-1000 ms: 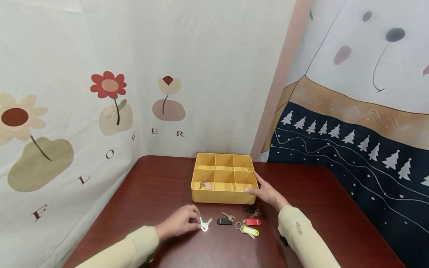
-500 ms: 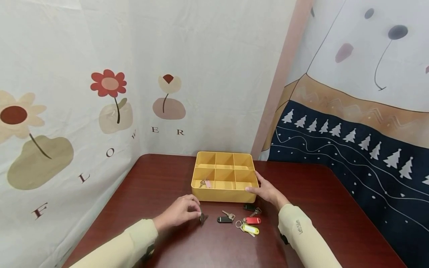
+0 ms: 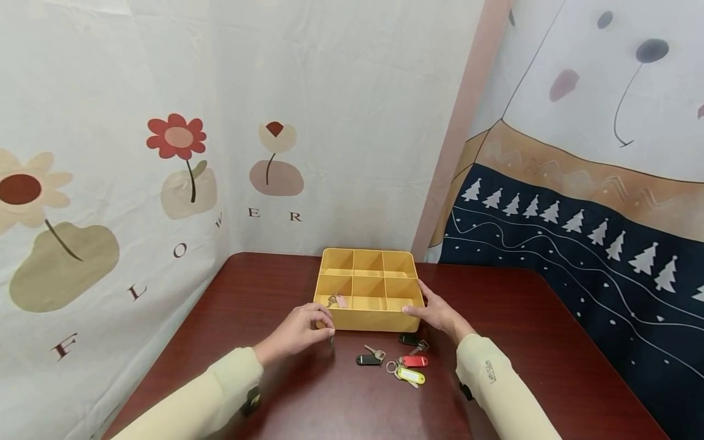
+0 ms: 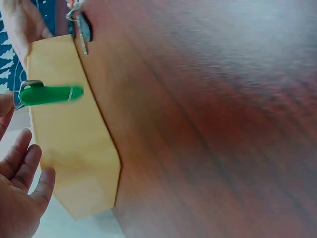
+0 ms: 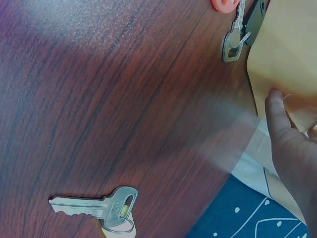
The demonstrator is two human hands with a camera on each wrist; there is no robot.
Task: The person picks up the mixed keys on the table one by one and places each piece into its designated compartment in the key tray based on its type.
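My left hand [image 3: 301, 330] pinches a key ring by its metal ring, close to the front left corner of a yellow compartment box [image 3: 363, 320]. From that ring hangs a green key tag [image 4: 52, 95], seen against the box's side in the left wrist view; its key is mostly hidden. My right hand [image 3: 439, 315] holds the box at its front right corner, thumb at the front rim and fingers along the side. One key with a pink tag [image 3: 341, 302] lies in the front left compartment.
On the table [image 3: 264, 293] before the box lie several tagged keys: a black tag [image 3: 368, 360], another black tag [image 3: 408, 339], a red tag [image 3: 414, 361] and a yellow tag [image 3: 411, 376]. Behind the table hangs a printed curtain [image 3: 363, 122].
My left hand has lifted the key ring off the table and carried it up toward the box's left corner. The right hand stays on the box.
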